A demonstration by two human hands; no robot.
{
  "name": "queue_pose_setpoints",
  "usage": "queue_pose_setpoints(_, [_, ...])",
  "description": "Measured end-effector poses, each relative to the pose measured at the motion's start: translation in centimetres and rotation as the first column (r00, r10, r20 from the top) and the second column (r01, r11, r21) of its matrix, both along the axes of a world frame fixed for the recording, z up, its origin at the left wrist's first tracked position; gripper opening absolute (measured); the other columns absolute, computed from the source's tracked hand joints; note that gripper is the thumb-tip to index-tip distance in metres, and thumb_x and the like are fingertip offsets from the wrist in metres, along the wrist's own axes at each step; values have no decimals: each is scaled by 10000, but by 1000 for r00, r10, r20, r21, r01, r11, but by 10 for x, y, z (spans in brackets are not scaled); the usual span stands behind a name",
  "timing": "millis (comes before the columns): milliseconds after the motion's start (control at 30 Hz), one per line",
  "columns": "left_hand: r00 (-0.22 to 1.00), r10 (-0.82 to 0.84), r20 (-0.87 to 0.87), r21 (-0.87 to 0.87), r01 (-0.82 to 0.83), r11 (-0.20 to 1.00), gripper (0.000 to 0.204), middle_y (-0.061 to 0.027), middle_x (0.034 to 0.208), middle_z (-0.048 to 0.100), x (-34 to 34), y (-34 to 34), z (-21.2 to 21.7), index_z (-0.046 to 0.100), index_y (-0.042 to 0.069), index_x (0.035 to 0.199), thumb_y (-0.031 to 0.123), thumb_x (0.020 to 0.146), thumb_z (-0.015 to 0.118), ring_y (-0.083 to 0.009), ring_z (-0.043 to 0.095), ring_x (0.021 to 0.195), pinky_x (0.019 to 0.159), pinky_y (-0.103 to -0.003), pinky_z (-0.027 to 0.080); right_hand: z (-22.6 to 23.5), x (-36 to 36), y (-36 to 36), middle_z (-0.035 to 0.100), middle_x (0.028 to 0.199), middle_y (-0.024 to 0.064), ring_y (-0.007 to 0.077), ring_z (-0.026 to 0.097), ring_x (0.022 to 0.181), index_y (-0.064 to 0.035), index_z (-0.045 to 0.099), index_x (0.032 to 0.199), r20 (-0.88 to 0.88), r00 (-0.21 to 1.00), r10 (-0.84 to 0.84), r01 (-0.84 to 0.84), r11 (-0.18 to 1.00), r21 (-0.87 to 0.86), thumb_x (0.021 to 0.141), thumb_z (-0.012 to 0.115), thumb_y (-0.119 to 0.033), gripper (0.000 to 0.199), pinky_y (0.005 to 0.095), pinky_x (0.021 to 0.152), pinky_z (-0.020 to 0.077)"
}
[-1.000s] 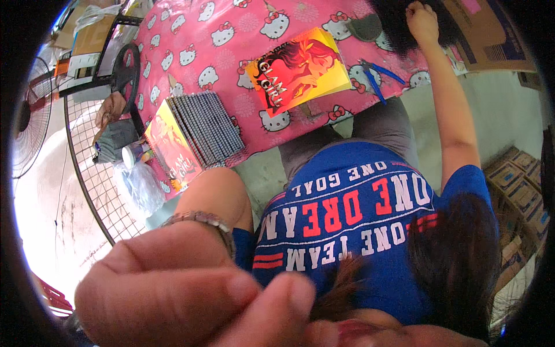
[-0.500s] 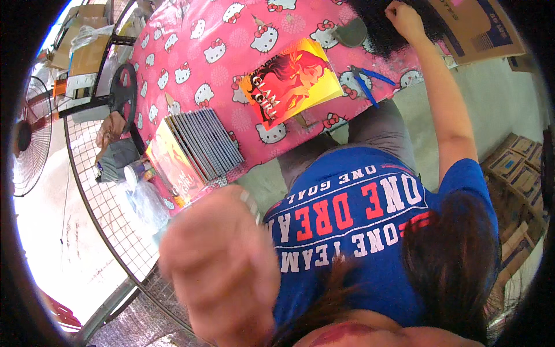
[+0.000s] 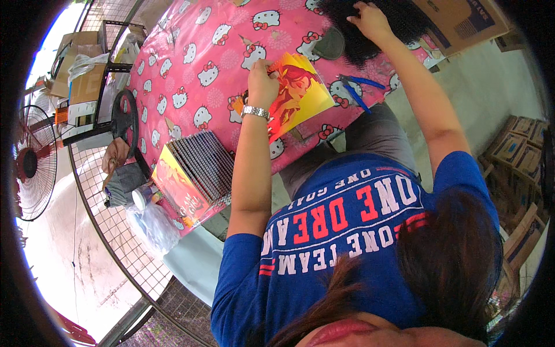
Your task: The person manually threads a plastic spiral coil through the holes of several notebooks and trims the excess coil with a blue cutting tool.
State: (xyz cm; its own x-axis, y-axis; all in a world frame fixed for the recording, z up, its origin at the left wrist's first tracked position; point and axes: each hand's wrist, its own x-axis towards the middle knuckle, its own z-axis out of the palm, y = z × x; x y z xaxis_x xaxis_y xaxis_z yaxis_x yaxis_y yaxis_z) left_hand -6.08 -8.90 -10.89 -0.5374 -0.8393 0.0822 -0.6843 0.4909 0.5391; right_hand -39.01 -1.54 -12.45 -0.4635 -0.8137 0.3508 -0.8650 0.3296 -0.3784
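Observation:
My left hand [image 3: 262, 84], with a metal-banded watch on its wrist, is at the far left edge of a pile of red and yellow illustrated booklets [image 3: 305, 95]. Its fingers are curled over that edge, partly hidden. My right hand [image 3: 370, 23] is stretched over a heap of black coil-like strips [image 3: 352, 43] at the far right of the table; its thumb and forefinger are apart, with nothing visible between them. Blue-handled pliers [image 3: 359, 89] lie open just right of the booklets. A dark grey rounded piece [image 3: 329, 44] lies beside the black heap.
A stack of wire-bound notebooks [image 3: 199, 165] stands at the near left of the pink patterned table [image 3: 185, 95]. A cardboard box [image 3: 465, 20] sits far right. Flattened cartons [image 3: 514, 162] lie right, a fan [image 3: 32, 162] and wire mesh [image 3: 110, 214] left. Clear plastic bags [image 3: 153, 225] hang near the table's left corner.
My left hand has swung from close in front of the camera out to the booklets. My right hand has stayed at the black heap, its fingers now more spread. The view has shifted slightly.

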Motion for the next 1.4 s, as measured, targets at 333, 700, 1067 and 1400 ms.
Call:
queue_pose_setpoints(333, [971, -106, -214, -251, 50, 967, 215, -110, 927, 628, 33, 74, 129, 593, 64, 1013, -16, 813, 589, -295, 586, 887, 879, -404, 406, 71, 4, 22, 604, 918, 215, 388, 602, 854, 6, 667, 960, 63, 982, 180, -135, 888, -440, 751, 592, -4, 222, 411, 774, 513])
queue_pose_setpoints(700, [985, -167, 39, -462, 166, 871, 198, -48, 924, 630, 32, 113, 111, 626, 112, 966, 215, 807, 687, -239, 570, 884, 845, -402, 353, 113, 117, 89, 602, 898, -9, 171, 535, 933, -187, 706, 1111, 135, 572, 809, -768, 586, -258, 896, 625, -252, 239, 341, 861, 319])
queue_pose_setpoints(1067, [988, -152, 29, -458, 148, 877, 190, -37, 872, 641, 38, 122, 114, 630, 110, 923, 251, 812, 695, -222, 582, 855, 862, -395, 354, 118, 143, 101, 603, 981, 29, 208, 559, 1002, -158, 696, 1039, 177, 582, 793, -725, 605, -329, 838, 675, -108, 209, 341, 880, 367])
queue_pose_setpoints(1400, [986, -158, 46, -480, 161, 862, 238, -36, 934, 633, 30, 128, 114, 607, 119, 999, 240, 811, 690, -215, 576, 904, 881, -407, 355, 122, 157, 115, 611, 1013, 111, 254, 609, 919, -57, 579, 1240, 510, 475, 717, -665, 672, -326, 876, 592, -56, 364, 339, 800, 483])
